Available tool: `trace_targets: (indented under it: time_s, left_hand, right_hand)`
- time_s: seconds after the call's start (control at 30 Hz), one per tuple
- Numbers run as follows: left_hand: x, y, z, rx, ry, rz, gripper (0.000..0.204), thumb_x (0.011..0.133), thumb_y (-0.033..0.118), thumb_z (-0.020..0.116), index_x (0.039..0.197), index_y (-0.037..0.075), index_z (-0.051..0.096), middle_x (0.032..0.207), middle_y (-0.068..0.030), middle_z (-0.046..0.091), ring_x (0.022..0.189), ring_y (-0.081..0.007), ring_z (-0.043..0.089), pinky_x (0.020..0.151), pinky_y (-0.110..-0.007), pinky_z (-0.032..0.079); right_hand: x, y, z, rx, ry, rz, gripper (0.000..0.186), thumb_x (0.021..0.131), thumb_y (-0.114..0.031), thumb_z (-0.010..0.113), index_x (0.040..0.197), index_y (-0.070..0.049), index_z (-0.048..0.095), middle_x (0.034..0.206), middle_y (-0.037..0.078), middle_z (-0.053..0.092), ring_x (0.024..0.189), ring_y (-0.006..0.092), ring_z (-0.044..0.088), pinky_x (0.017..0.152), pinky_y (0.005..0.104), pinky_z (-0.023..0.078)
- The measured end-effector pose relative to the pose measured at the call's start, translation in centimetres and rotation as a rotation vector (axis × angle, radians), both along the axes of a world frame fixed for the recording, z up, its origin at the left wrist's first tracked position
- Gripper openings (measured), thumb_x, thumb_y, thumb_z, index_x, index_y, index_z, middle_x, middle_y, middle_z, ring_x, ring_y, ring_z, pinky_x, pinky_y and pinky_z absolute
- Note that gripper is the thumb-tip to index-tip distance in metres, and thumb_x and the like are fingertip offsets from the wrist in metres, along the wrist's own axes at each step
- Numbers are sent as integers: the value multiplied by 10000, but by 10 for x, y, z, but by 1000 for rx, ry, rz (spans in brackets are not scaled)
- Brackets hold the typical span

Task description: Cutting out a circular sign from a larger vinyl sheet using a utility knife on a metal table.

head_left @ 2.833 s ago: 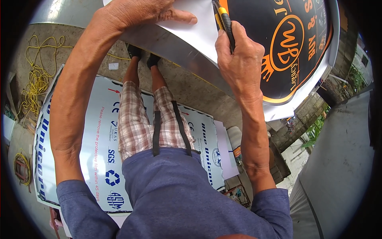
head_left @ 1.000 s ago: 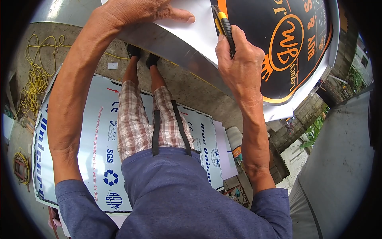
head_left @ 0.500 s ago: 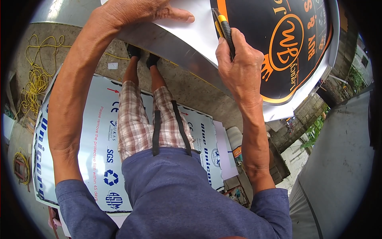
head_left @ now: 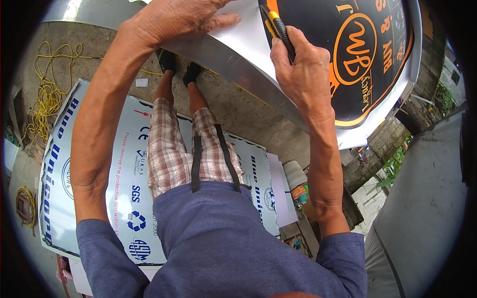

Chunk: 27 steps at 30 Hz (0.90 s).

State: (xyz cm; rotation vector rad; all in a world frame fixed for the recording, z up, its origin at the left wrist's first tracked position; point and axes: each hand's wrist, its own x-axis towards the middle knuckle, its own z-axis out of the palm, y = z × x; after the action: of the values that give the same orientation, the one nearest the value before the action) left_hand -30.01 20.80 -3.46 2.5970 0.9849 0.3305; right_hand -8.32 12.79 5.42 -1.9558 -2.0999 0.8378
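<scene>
My right hand (head_left: 303,69) grips a black-and-yellow utility knife (head_left: 278,29), its tip at the left edge of a rounded black sign (head_left: 367,25) with orange lettering and border. White backing (head_left: 238,39) surrounds the sign and hangs over a metal surface (head_left: 248,79). My left hand (head_left: 198,20) rests on the white material to the left of the knife, thumb stretched out, the other fingertips cut off by the top of the picture.
Below me lies a panel (head_left: 126,114) in printed protective film, with my legs over it. A yellow cord (head_left: 47,109) lies tangled on the concrete floor (head_left: 124,89). A grey sheet-like surface (head_left: 417,188) stands at the right, beside some debris and plants.
The knife and my right hand have shifted slightly up along the sign's left edge. My left hand has moved a little up, and both forearms sit slightly farther right in the picture.
</scene>
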Motion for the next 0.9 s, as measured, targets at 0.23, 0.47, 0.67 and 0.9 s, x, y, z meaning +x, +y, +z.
trace_targets:
  time_s: [0.23, 0.47, 0.67, 0.9]
  left_hand:
    - [10, -14, -2, -12, -42, 54, 966, 783, 654, 725, 1577, 193, 423, 1717, -124, 218, 1570, -459, 97, 1280, -613, 32]
    - [15, -22, 3, -1, -19, 84, 1221, 630, 817, 764, 1575, 124, 419, 1709, -131, 235, 1568, -472, 78, 1267, -641, 17]
    - [9, -20, -1, 16, -27, 90, 1302, 605, 884, 728, 1590, 106, 385, 1704, -141, 243, 1570, -469, 64, 1262, -655, 20]
    - [5, -18, 3, -27, -77, 60, 1313, 637, 902, 690, 1597, 70, 357, 1709, -142, 227, 1572, -465, 56, 1257, -661, 18]
  right_hand:
    - [0, 6, 8, -50, -93, -2, 210, 945, -119, 617, 837, 58, 587, 573, 226, 587, 494, 373, 615, 542, 454, 490]
    - [8, 13, 10, -86, -96, 7, 255, 941, -170, 599, 879, 76, 628, 622, 245, 616, 534, 388, 615, 607, 462, 510]
    - [8, 16, 7, -83, -65, 13, 290, 943, -205, 596, 865, 73, 627, 648, 266, 622, 577, 400, 633, 648, 476, 520]
    - [0, 7, 7, -5, -21, -22, 193, 936, -104, 615, 842, 65, 607, 575, 236, 595, 496, 381, 626, 540, 448, 503]
